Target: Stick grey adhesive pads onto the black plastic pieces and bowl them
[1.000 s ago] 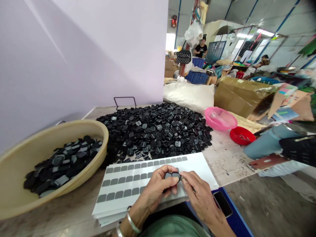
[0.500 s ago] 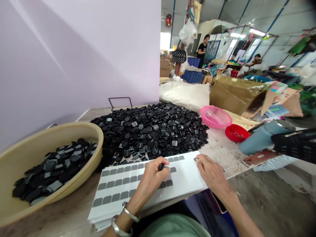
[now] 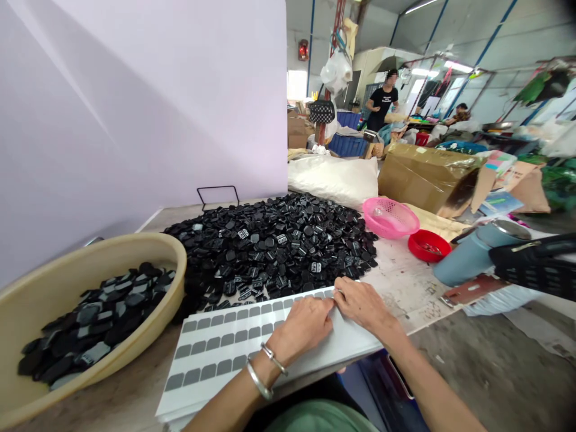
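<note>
A stack of white sheets (image 3: 234, 345) with rows of grey rectangular stickers lies at the table's front edge. My left hand (image 3: 306, 327), with two bangles on the wrist, rests on the sheet with its fingers curled; whatever is inside them is hidden. My right hand (image 3: 362, 306) touches it from the right, its fingertips pinched together at the right end of the top sticker row. What they pinch is too small to name. Just behind the sheets spreads a big heap of small black plastic pieces (image 3: 274, 243).
A beige basin (image 3: 177, 255) at the left holds more black pieces. To the right stand a pink basket (image 3: 389, 217), a red bowl (image 3: 428, 246) and a teal flask (image 3: 470, 257). A cardboard box (image 3: 425, 174) and a white sack (image 3: 333, 174) lie behind. A person in black (image 3: 382, 102) stands far back.
A second ago both hands held a black piece together near my body. They parted, then moved forward and met again at the top right of the sticker sheet.
</note>
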Demonstrator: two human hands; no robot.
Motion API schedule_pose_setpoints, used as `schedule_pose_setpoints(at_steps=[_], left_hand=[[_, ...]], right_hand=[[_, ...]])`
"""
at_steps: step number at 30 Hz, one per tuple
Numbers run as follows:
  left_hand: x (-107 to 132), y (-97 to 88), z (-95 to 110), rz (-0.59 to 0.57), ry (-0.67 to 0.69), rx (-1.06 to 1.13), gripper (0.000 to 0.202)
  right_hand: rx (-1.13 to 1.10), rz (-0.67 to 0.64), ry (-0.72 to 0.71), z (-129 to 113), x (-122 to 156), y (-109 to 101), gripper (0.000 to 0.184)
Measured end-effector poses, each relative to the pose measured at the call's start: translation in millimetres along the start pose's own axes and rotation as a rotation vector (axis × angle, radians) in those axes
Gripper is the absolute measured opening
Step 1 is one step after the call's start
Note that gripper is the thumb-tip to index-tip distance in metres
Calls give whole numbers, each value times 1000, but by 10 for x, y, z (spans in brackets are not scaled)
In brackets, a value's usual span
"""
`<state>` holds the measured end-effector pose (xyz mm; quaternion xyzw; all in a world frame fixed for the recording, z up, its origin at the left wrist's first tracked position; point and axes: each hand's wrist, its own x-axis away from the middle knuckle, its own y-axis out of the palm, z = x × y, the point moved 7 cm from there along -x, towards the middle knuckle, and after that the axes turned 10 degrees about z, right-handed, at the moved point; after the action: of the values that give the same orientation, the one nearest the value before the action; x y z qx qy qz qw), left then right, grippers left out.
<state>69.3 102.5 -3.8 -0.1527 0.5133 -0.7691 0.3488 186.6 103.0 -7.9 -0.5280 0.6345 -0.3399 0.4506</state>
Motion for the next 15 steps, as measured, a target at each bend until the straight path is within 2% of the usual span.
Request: schedule_pose_setpoints(at_steps=[5,8,10,11,13,15], left_hand=[[16,-28,65,15,15,-9,29],[122,-169,49,41,10,23,26],[256,-423,-113,139,-66,67,31],[351,-612,-257,222,-137,82,33],[617,-1074,-634,403,-323,34,33],[954,-1567,-1019,529,-517,-168,34]], right_hand=[[-314,-26,63,78,-124,-9,14],[-550,-20,147,171,-119,-23,20],[-681,3,235,278,-36,-25,22],[-735,16,281,339,29,-25,23],[-822,44,365,463,189,-32,23],[-879,67,433,565,358,-48,25]])
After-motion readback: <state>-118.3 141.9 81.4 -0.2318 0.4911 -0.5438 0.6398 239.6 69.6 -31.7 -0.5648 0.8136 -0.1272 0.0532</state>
